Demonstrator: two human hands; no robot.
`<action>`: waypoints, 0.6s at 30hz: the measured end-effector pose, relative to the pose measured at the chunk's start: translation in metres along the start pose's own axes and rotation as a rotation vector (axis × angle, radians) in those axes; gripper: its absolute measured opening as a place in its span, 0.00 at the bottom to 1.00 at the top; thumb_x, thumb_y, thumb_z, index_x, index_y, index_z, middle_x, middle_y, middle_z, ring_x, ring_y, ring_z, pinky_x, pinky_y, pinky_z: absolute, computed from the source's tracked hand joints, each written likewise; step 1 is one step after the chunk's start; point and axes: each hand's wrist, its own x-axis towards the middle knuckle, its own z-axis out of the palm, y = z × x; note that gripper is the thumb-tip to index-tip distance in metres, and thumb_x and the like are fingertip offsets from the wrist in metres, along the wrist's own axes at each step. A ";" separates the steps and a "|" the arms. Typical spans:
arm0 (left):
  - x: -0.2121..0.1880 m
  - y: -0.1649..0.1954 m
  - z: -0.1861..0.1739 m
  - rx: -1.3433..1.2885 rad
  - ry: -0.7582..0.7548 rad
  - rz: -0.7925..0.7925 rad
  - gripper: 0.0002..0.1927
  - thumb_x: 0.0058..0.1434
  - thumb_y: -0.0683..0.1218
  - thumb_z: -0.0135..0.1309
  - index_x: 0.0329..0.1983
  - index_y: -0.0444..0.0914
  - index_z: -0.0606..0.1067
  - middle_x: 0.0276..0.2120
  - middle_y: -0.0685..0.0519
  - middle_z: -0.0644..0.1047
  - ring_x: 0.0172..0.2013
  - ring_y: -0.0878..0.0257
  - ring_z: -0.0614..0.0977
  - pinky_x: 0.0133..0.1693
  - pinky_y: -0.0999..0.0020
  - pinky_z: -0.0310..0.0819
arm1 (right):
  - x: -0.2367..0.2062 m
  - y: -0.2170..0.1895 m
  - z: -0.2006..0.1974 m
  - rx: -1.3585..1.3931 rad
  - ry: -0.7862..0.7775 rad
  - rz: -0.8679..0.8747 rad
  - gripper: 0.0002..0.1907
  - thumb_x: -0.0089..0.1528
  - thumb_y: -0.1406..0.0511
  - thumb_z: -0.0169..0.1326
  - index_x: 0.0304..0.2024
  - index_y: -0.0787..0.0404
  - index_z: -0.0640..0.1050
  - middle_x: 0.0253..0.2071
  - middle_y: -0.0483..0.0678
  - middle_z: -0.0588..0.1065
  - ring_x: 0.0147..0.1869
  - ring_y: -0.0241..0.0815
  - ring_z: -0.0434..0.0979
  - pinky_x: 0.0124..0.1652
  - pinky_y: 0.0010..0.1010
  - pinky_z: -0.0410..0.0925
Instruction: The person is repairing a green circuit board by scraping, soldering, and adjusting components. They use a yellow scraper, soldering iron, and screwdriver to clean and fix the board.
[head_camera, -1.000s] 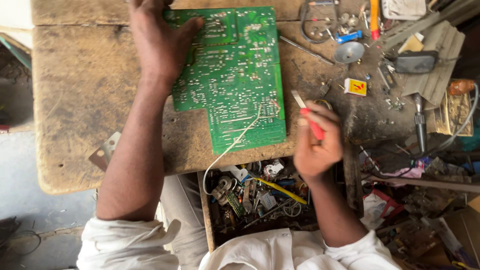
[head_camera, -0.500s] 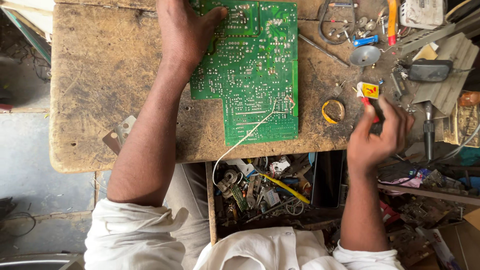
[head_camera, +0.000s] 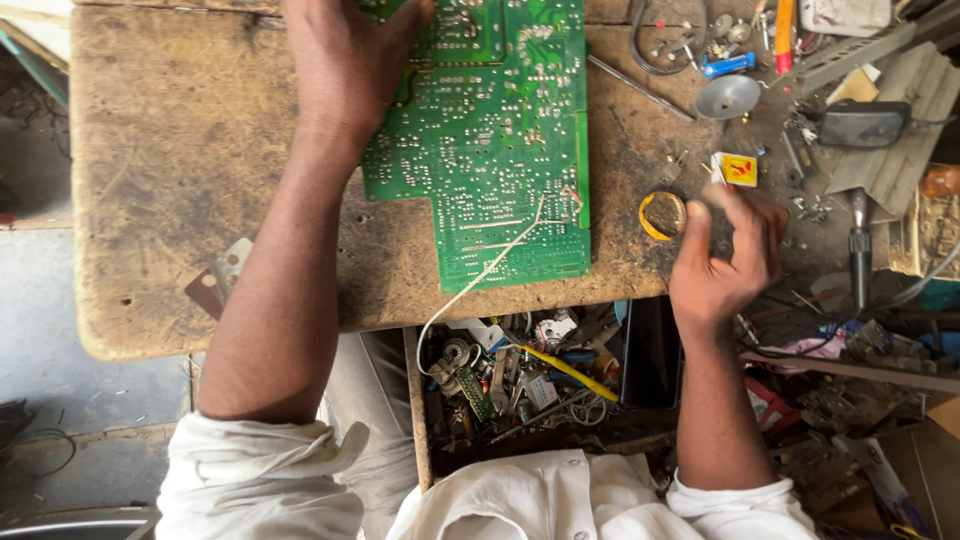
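Circuit board (head_camera: 490, 150): green, solder side up, L-shaped outline with a step cut from its lower left; rows of silver solder dots and pale tracks cover it. It lies flat near the middle of the wooden worktop (head_camera: 170, 180), its narrow lower part reaching almost to the front edge.
White wire (head_camera: 480, 280): runs from the board's lower right area, over the front edge, down toward the open drawer (head_camera: 520, 380) of loose parts.
Left hand (head_camera: 345, 60): flat, palm down, fingers spread on the board's upper left part, pressing it to the worktop.
Right hand (head_camera: 725, 255): at the front right edge of the worktop, fingers loosely curled; whether it grips anything I cannot tell.
Near the right hand: a yellow ring of tape (head_camera: 662, 215) just beside its thumb, a small yellow and red box (head_camera: 738, 170) just above its fingertips.
Change: a second earlier the right hand sat by the board's lower right corner holding a thin red-handled tool; it has since moved right, and the tool no longer shows. Left hand and board are unchanged.
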 end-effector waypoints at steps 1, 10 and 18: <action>0.000 0.001 -0.001 -0.024 -0.006 -0.016 0.17 0.61 0.41 0.74 0.45 0.34 0.76 0.40 0.46 0.81 0.40 0.53 0.84 0.44 0.61 0.78 | 0.002 -0.001 -0.001 0.014 -0.020 0.000 0.11 0.70 0.78 0.62 0.54 0.69 0.79 0.51 0.53 0.76 0.57 0.51 0.76 0.55 0.40 0.71; 0.001 -0.004 -0.004 0.215 -0.027 -0.073 0.22 0.56 0.43 0.76 0.47 0.31 0.76 0.45 0.42 0.74 0.44 0.49 0.78 0.47 0.57 0.75 | 0.073 0.033 0.002 -0.206 -0.305 -0.137 0.12 0.66 0.70 0.68 0.51 0.61 0.83 0.46 0.52 0.76 0.53 0.56 0.72 0.54 0.45 0.65; 0.002 0.006 -0.006 0.246 -0.075 -0.191 0.24 0.58 0.47 0.75 0.49 0.29 0.77 0.46 0.41 0.71 0.42 0.50 0.77 0.45 0.57 0.75 | 0.144 0.075 0.063 -0.260 -0.418 -0.122 0.08 0.61 0.68 0.67 0.44 0.57 0.85 0.41 0.50 0.77 0.51 0.52 0.73 0.55 0.43 0.65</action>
